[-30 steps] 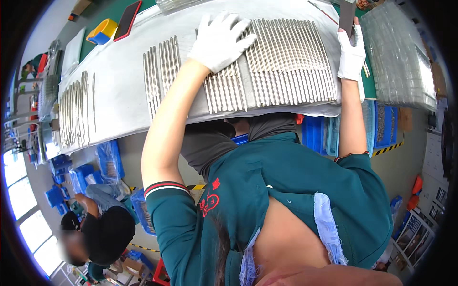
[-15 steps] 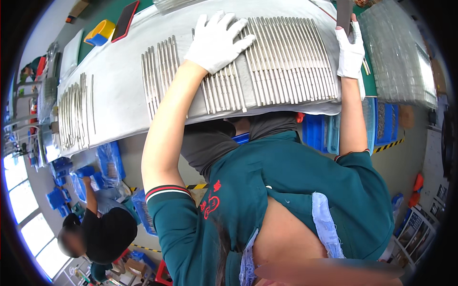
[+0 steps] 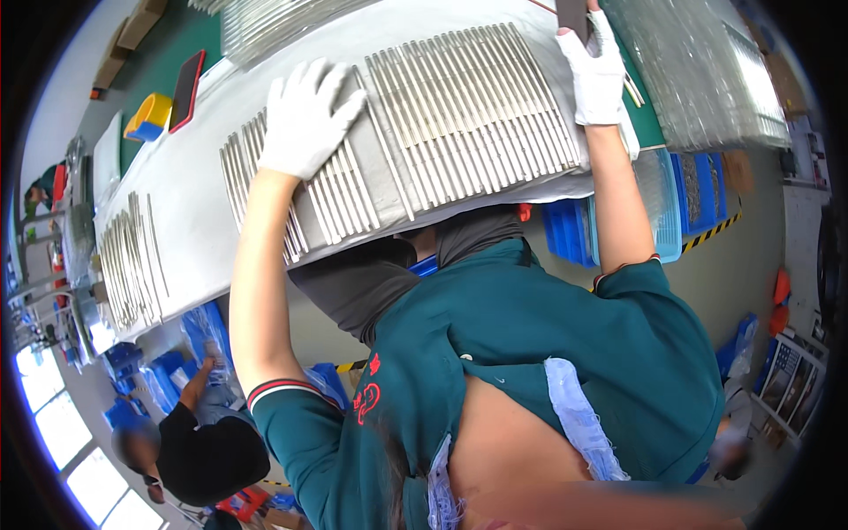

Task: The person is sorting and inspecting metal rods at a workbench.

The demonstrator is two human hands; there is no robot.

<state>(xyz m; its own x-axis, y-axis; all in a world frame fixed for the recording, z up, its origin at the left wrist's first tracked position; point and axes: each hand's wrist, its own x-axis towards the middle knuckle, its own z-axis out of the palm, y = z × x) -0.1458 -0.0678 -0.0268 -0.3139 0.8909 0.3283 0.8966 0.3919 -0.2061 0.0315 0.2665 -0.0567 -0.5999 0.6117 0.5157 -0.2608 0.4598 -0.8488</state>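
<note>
Rows of thin silvery metal rods lie side by side on a grey cloth-covered table. My left hand [image 3: 309,122], in a white glove, rests with spread fingers on the left group of rods [image 3: 340,199], hiding part of them. A single rod [image 3: 384,146] lies apart, just right of that hand. Farther right is a wide, even row of rods [image 3: 468,110]. My right hand [image 3: 599,84], in a white glove with some fingertips bare, is closed round a dark flat strip [image 3: 572,16] at the table's right side. The strip's far end is cut off by the picture's edge.
A smaller rod group [image 3: 128,269] lies at the left table end. A red-edged phone [image 3: 187,90] and yellow-blue tape roll [image 3: 148,117] are at the back left. Clear plastic trays [image 3: 689,71] are stacked at right, above blue bins [image 3: 702,190]. A co-worker [image 3: 208,446] sits lower left.
The whole view has shifted. My left hand has moved left over the rods, and the single rod beside it has come into sight. My right hand still holds the dark strip.
</note>
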